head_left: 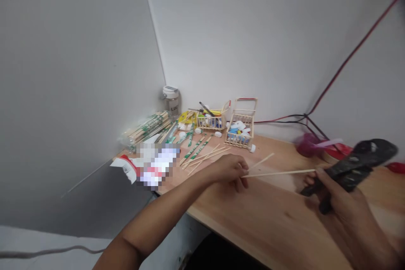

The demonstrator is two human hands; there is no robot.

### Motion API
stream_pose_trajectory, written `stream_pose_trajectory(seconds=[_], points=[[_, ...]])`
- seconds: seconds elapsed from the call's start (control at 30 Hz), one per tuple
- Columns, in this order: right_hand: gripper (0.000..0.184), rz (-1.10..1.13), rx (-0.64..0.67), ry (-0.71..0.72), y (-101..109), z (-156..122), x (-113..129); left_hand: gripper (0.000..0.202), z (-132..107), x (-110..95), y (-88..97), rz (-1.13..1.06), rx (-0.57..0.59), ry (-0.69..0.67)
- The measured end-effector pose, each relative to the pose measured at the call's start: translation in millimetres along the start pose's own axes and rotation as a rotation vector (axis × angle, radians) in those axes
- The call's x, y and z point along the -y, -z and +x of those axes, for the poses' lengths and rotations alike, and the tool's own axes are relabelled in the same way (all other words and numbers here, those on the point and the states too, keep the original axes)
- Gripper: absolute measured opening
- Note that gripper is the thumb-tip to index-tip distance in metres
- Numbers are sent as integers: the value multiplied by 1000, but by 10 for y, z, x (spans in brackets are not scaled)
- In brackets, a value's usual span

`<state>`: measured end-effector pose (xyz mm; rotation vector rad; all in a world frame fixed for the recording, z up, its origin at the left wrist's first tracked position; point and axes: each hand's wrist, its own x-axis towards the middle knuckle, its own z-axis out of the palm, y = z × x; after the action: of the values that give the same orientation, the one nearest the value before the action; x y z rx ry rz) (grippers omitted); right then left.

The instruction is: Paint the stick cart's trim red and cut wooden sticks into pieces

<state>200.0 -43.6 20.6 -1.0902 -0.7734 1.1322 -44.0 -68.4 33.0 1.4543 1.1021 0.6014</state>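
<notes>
My left hand (230, 169) pinches the near end of a thin wooden stick (278, 173) that lies level just above the wooden table (253, 215). My right hand (340, 200) is closed round the handles of black pliers (354, 168), whose jaws sit at the stick's far end. Another loose stick (262, 160) lies on the table just behind the held one.
At the back stand two small stick-built carts (241, 128) filled with bottle caps, a jar (171, 100), bundles of wrapped chopsticks (147, 128) and scattered sticks (202, 152). Red and black wires (332, 80) run down the wall. A red roll (335, 152) lies at right.
</notes>
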Motion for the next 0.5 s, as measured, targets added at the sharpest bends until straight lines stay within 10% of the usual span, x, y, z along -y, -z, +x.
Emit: stream_pose_trajectory(seconds=[0.5], points=[[44,41,107,-37,88,111,-83,45,5,55,146,-284,218,53]])
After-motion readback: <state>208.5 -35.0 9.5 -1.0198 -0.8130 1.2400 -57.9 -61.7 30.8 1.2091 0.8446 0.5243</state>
